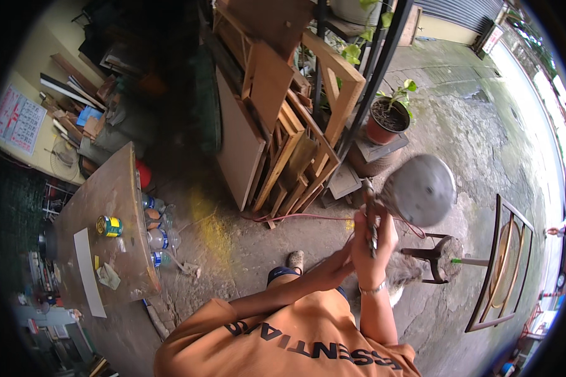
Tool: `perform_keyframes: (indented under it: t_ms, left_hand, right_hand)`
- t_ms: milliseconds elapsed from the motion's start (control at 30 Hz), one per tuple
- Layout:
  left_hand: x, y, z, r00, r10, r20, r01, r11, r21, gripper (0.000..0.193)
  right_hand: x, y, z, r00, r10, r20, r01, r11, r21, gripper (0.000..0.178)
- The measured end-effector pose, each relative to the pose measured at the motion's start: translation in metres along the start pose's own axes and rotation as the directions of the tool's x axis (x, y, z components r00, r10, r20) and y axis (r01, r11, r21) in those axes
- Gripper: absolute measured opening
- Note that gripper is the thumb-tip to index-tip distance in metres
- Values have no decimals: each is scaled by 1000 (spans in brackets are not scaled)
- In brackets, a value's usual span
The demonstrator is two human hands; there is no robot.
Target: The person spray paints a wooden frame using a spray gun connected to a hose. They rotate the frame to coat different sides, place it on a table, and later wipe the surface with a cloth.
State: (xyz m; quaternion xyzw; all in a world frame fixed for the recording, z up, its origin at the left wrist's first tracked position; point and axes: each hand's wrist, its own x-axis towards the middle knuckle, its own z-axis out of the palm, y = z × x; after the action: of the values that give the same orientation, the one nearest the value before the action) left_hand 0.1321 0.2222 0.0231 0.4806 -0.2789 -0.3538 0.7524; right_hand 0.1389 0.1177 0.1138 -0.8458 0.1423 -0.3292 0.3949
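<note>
head view: both hands (373, 249) grip a slim metal tool (371, 217) beside a round grey cup (424, 190).

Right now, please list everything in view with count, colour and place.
Metal tool with cup: one, grey, centre-right
Potted plant: one, green, above tool
Wood panels: several, brown, top centre
Table: one, brown, left
Can: one, yellow-green, on table
Strip: one, white, on table
Bottles: several, clear, beside table
Open frame: one, dark, right
Clutter: uncounted, mixed, left
Shirt: one, orange, below
Left hand: one, bare, at tool
Right hand: one, bare, around tool
</note>
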Motion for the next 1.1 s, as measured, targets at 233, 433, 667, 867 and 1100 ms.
perform_keyframes:
  t_ms: [233, 433, 667, 867, 1100]
  left_hand:
    - [26, 34, -56, 759, 351, -548, -121, 903, 411, 58]
    - [36, 117, -106, 520, 600, -608, 159, 631, 759, 33]
    - [16, 221, -224, 502, 775, -384, 268, 282, 921, 33]
    - [116, 220, -306, 610, 719, -334, 174, 290, 941, 33]
    - [206, 186, -348, 710, 645, -283, 69, 336, 939, 34]
  right_hand:
    - [33, -32, 85, 988, -87, 129, 54, 969, 240, 33]
    - [64, -56, 129, 975, -150, 163, 83, 929, 360, 53]
    - [36, 28, 150, 759, -137, 637, 38, 985, 167, 41]
    - [-20, 132, 149, 661, 209, 720, -163, 977, -134, 30]
    - [-65, 167, 107, 692, 541, 478, -437, 841, -318, 28]
